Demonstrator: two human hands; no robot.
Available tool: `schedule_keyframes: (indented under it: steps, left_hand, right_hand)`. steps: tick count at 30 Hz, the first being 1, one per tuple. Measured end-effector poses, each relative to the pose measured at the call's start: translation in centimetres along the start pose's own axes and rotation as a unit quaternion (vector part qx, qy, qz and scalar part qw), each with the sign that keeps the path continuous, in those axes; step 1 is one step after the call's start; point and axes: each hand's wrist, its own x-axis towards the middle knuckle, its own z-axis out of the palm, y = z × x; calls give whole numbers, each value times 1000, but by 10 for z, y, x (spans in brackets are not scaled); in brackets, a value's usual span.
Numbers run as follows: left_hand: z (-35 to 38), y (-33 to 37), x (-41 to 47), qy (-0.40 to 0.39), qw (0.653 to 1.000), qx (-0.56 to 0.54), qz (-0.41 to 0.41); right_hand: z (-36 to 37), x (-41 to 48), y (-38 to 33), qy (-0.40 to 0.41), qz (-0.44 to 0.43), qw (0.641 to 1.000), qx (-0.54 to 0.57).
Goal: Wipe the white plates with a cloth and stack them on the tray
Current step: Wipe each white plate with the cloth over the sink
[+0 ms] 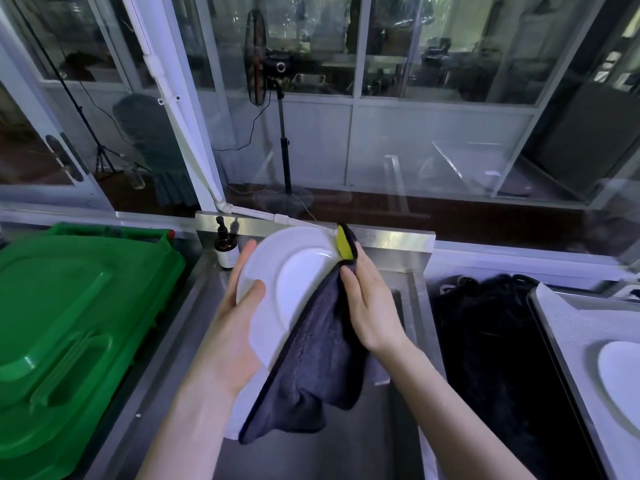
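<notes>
Gripping round white ceramic plate [298, 271] at 8 o'clock with left hand [235, 341]; pinching dark grey cloth [318, 358] at 3 o'clock with right hand [370, 306].

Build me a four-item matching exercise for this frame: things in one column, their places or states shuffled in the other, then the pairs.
Things:
1. white plate
2. cloth
3. pump bottle
4. green bin

Places or states:
A. stands at the back edge of the sink
B. held tilted by the left hand
C. sits left of the sink
D. held against the plate's rim by the right hand

Pairs: 1-B, 2-D, 3-A, 4-C.
</notes>
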Motion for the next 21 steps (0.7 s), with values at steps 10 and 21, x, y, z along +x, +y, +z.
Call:
schedule_keyframes:
  steps: [10,21]
  left_hand:
    - [5,0,7,-35,999,5,22]
    - [-3,7,24,0,990,-121,67]
  right_hand:
    - [4,14,-21,-60,-126,974,-178]
    - [17,-61,-6,0,-86,995,-49]
